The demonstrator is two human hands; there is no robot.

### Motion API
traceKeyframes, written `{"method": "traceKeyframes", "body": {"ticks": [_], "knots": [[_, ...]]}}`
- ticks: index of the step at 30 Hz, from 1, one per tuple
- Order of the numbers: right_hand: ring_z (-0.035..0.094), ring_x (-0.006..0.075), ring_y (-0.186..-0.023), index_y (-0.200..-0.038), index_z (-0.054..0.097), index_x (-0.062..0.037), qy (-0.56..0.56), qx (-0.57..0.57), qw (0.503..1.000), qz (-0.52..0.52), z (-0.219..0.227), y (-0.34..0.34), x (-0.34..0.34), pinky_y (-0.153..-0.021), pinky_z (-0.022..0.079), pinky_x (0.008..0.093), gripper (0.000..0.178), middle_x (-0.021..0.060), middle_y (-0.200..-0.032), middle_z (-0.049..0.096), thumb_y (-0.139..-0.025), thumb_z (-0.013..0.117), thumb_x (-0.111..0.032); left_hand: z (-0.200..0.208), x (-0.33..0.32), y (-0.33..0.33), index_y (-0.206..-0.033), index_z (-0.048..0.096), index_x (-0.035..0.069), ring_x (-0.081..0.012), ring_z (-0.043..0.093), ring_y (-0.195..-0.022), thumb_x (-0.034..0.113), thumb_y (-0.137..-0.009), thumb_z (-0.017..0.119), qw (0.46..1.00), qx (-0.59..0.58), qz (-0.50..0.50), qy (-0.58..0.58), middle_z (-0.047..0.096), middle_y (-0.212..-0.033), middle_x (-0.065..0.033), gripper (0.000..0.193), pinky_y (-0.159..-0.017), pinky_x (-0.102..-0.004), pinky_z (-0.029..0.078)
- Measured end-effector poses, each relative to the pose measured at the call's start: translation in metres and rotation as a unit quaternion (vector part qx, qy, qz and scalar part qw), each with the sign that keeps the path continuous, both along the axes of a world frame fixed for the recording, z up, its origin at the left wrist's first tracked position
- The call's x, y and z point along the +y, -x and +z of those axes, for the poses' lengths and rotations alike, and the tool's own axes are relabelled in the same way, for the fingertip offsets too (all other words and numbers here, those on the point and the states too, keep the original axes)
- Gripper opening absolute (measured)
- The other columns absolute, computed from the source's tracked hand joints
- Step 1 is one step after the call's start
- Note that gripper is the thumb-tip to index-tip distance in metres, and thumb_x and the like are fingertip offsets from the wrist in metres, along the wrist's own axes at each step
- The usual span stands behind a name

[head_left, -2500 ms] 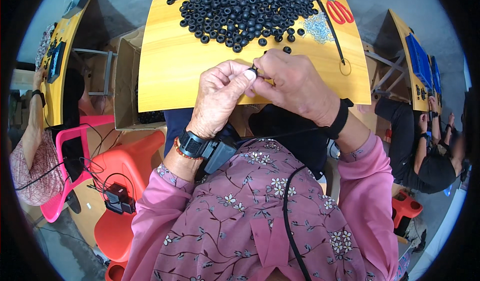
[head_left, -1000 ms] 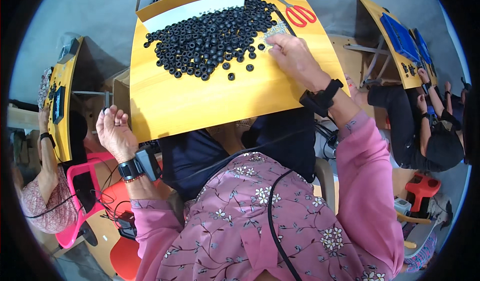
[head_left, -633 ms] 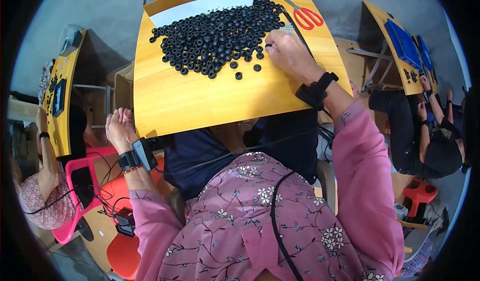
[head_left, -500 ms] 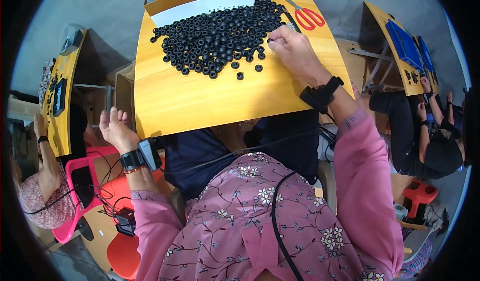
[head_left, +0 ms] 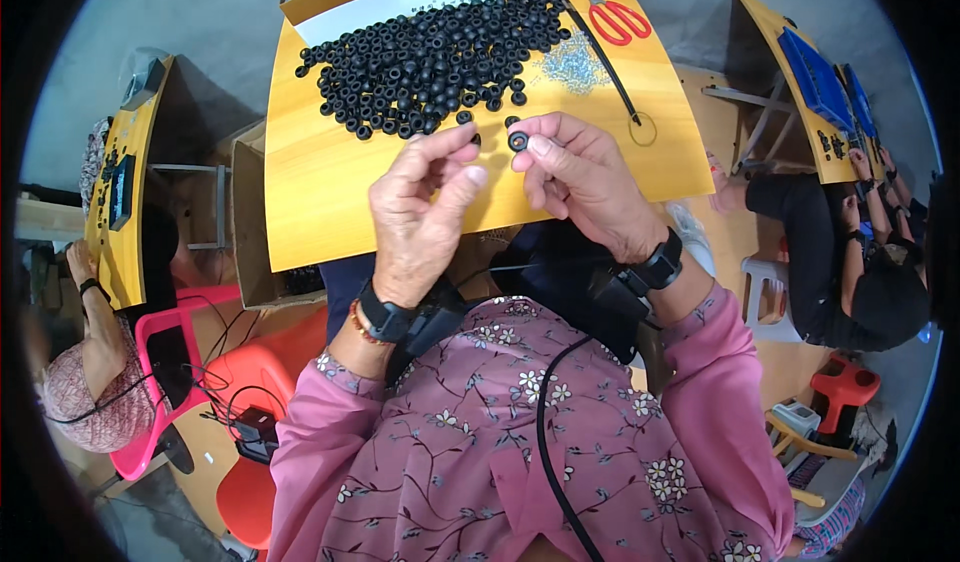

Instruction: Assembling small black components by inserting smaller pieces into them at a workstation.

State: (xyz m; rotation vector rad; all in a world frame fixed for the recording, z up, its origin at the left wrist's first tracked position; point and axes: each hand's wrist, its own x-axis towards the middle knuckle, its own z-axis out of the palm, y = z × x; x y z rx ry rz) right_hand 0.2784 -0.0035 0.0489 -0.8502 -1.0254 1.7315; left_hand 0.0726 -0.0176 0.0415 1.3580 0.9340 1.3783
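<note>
Over the near part of the yellow table my right hand (head_left: 590, 177) pinches a small black ring-shaped piece (head_left: 517, 142), its hole facing up, between thumb and forefinger. Close by on the left is my left hand (head_left: 420, 202), thumb and forefinger apart, with nothing visible held between them. Just beyond both hands spreads a heap of similar black pieces (head_left: 420, 77). A few loose ones lie at its near edge, one partly hidden by my left fingertips.
An open cardboard box (head_left: 400, 10) with more black pieces stands at the far edge. To the right lie small clear-bluish bits (head_left: 573, 65), a thin black stick (head_left: 608, 62), and red-handled scissors (head_left: 618, 24). Other people work at tables (head_left: 130, 182) on both sides.
My right hand has drawn back from the heap's right edge toward me with a black piece. My left hand has swung in from beyond the table's left edge to meet it.
</note>
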Motion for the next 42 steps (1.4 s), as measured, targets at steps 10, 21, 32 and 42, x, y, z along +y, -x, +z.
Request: {"method": "traceKeyframes", "body": {"ticks": [10,21,32,42], "knots": [[0.064,0.0077,-0.062,-0.108,0.063,0.0003,0.049,-0.018,0.997,0.049,-0.004,0.003,-0.004,-0.046,0.043,0.0159,0.026,0.0034,-0.087,0.068,-0.103,0.058,-0.025,-0.014,0.008,-0.005,-0.116,0.068,-0.001,-0.0089,0.053,-0.083,-0.003,-0.089,0.069,0.989,0.116,-0.060,-0.072,0.060,-0.106,-0.0051,0.027,-0.077,-0.0230,0.046],[0.062,0.0087,-0.055,-0.094,0.065,-0.0008,0.026,-0.187,0.981,0.037,-0.003,0.007,-0.004,-0.043,0.046,0.0202,0.021,0.0045,-0.076,0.066,-0.101,0.060,-0.020,-0.033,-0.004,-0.009,-0.109,0.063,-0.002,-0.0097,0.058,-0.084,0.002,-0.094,0.065,0.996,0.078,-0.042,-0.014,0.060,-0.100,-0.0045,0.016,-0.078,-0.0241,0.049],[0.069,0.0371,-0.072,-0.104,0.068,0.0051,-0.321,-0.516,0.787,-0.105,0.003,-0.025,0.085,-0.069,0.054,0.0434,0.022,0.0231,-0.085,0.069,-0.091,0.062,-0.011,-0.036,-0.004,-0.005,-0.116,0.058,0.000,-0.0074,0.061,-0.076,0.006,-0.099,0.060,0.996,0.027,-0.056,0.057,0.062,-0.096,-0.0038,0.017,-0.068,-0.0224,0.054],[0.065,0.0451,-0.082,-0.080,0.066,0.0076,-0.374,-0.575,0.724,-0.071,0.000,-0.009,0.105,-0.075,0.052,0.0509,0.014,0.0286,-0.080,0.064,-0.085,0.058,-0.003,-0.036,0.001,-0.005,-0.102,0.066,0.000,-0.0089,0.047,-0.069,-0.008,-0.088,0.062,0.999,0.049,-0.018,0.010,0.050,-0.081,-0.0015,0.017,-0.063,-0.0235,0.043]]}}
